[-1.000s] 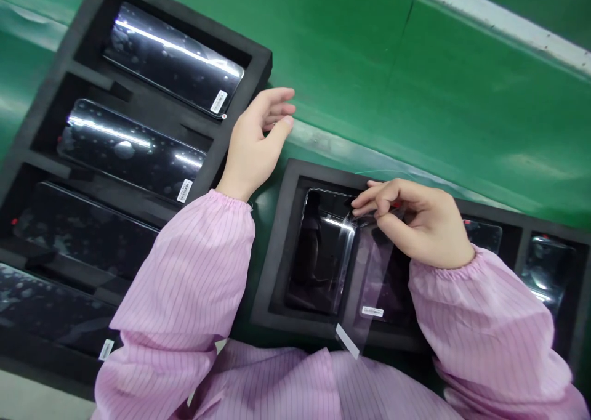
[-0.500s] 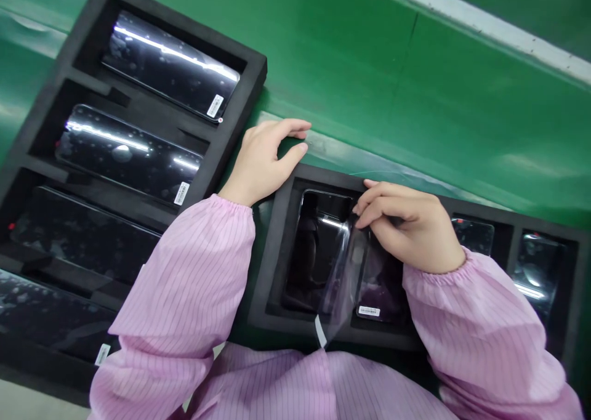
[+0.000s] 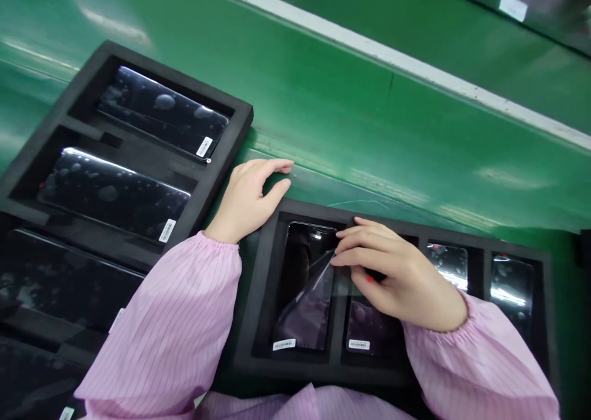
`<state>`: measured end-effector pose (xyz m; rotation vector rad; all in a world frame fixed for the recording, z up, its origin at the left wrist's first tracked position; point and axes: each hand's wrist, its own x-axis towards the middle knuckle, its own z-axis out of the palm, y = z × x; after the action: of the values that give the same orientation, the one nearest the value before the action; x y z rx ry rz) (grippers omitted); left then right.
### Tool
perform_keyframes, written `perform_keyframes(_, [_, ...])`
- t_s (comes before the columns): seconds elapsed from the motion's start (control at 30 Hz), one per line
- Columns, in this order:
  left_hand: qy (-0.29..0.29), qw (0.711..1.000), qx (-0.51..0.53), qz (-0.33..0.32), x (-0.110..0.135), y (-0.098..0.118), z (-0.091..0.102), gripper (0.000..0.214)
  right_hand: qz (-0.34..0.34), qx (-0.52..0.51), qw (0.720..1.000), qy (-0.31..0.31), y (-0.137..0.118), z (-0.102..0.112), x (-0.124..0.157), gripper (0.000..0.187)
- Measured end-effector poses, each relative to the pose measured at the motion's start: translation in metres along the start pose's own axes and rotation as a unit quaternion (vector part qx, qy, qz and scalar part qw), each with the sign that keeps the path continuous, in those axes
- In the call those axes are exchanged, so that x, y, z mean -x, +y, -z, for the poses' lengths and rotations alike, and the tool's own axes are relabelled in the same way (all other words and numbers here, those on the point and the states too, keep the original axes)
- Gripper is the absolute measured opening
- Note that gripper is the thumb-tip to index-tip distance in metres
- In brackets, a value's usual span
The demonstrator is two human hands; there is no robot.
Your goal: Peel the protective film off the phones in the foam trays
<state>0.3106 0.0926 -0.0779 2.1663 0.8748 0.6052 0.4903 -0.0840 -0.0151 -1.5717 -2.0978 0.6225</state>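
My right hand (image 3: 392, 278) pinches the top corner of a clear protective film (image 3: 307, 303). The film slopes down over the black phone (image 3: 307, 284) in the leftmost slot of the near black foam tray (image 3: 258, 321). My left hand (image 3: 249, 195) rests with curled fingers on the green belt (image 3: 346, 112), at the tray's far left corner, holding nothing. A second phone (image 3: 369, 327) lies under my right hand in the neighbouring slot. Both arms wear pink striped sleeves.
A larger black foam tray (image 3: 231, 137) at the left holds several dark phones with white labels. Two more phones (image 3: 510, 284) sit in the right slots of the near tray. A white strip (image 3: 415, 63) runs along the belt's far edge.
My right hand carried the film from over the second slot to the left phone, where it lies lower. My left hand moved to the tray's corner. The view tilted upward.
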Motion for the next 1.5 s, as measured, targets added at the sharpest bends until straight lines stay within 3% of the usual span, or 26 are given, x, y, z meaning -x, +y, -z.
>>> perform_keyframes(0.17, [-0.016,1.000,-0.003,0.002,0.003,0.001,0.001,0.027,-0.008,-0.008,0.999,-0.044,-0.017,-0.003,0.004,0.025])
perform_keyframes(0.3, [-0.047,0.999,0.011,0.003,0.009,0.003,0.007,0.034,0.025,-0.009,0.997,-0.074,-0.031,-0.022,0.005,0.023])
perform_keyframes(0.47, [-0.164,0.982,0.094,0.013,0.017,0.005,0.025,0.068,0.055,-0.004,0.995,-0.086,-0.040,-0.047,0.009,0.025])
perform_keyframes(0.67, [-0.247,0.967,0.064,-0.023,0.019,0.007,0.031,0.072,0.060,-0.016,0.995,-0.084,-0.037,-0.050,0.010,0.022])
perform_keyframes(0.8, [-0.306,0.951,0.004,-0.052,0.022,0.009,0.034,0.081,0.051,-0.046,0.998,-0.004,-0.029,-0.044,0.004,0.020])
perform_keyframes(0.93, [-0.352,0.934,-0.041,-0.043,0.027,0.012,0.041,0.092,-0.017,-0.059,0.992,0.110,-0.016,-0.038,-0.005,0.015])
perform_keyframes(1.1, [-0.329,0.942,-0.069,-0.023,0.032,0.011,0.035,0.100,-0.046,-0.077,0.988,0.124,-0.005,-0.034,-0.013,0.013])
perform_keyframes(1.2, [-0.286,0.954,-0.088,-0.026,0.034,0.009,0.028,0.100,-0.051,-0.026,0.993,0.100,-0.008,-0.034,-0.016,0.013])
perform_keyframes(1.3, [-0.280,0.956,-0.085,-0.022,0.035,0.009,0.024,0.100,-0.080,0.020,0.992,0.101,-0.016,-0.033,-0.016,0.016])
perform_keyframes(1.43, [-0.274,0.958,-0.080,-0.011,0.035,0.012,0.023,0.101,-0.149,-0.113,0.977,0.106,-0.025,-0.035,-0.017,0.045])
perform_keyframes(1.5, [-0.272,0.959,-0.082,-0.008,0.035,0.014,0.023,0.102,-0.154,-0.212,0.961,0.089,-0.026,-0.040,-0.019,0.044])
